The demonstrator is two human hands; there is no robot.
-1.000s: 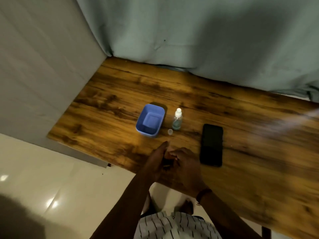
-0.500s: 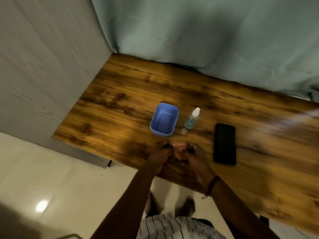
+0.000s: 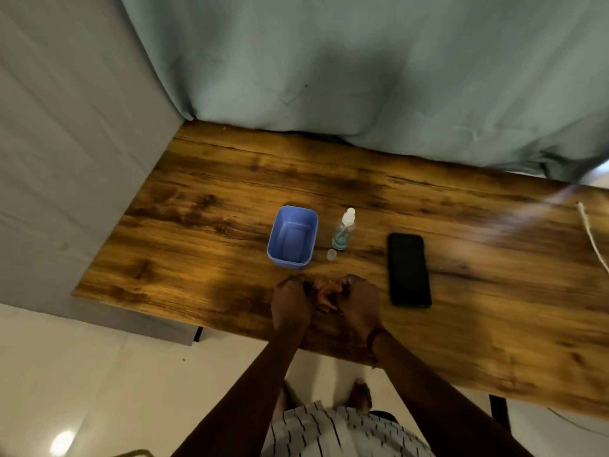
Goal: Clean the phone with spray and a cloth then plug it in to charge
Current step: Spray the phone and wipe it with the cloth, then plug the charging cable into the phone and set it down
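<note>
Phone (image 3: 408, 270) lies flat on worktop (image 3: 197, 225), just right of the hands, untouched. Left hand (image 3: 291, 303) and right hand (image 3: 361, 301) have fingers curled tight on the bunched orange cloth (image 3: 324, 296) between them. Risk: spray bottle (image 3: 344, 230) stands just beyond them. A careless reach could tip it and run liquid toward the phone.

A wood-grain table (image 3: 204, 245) with a low sheen carries a matt blue plastic tub (image 3: 274, 237), a clear plastic spray bottle (image 3: 343, 230) with a white top, and a phone (image 3: 408, 269) whose black face is smooth and glossy. The orange cloth (image 3: 324, 296) looks soft and crumpled (its weave is too small to tell), the grey-green curtain (image 3: 362, 77) matt and creased, the pale floor (image 3: 99, 390) polished and reflective.
</note>
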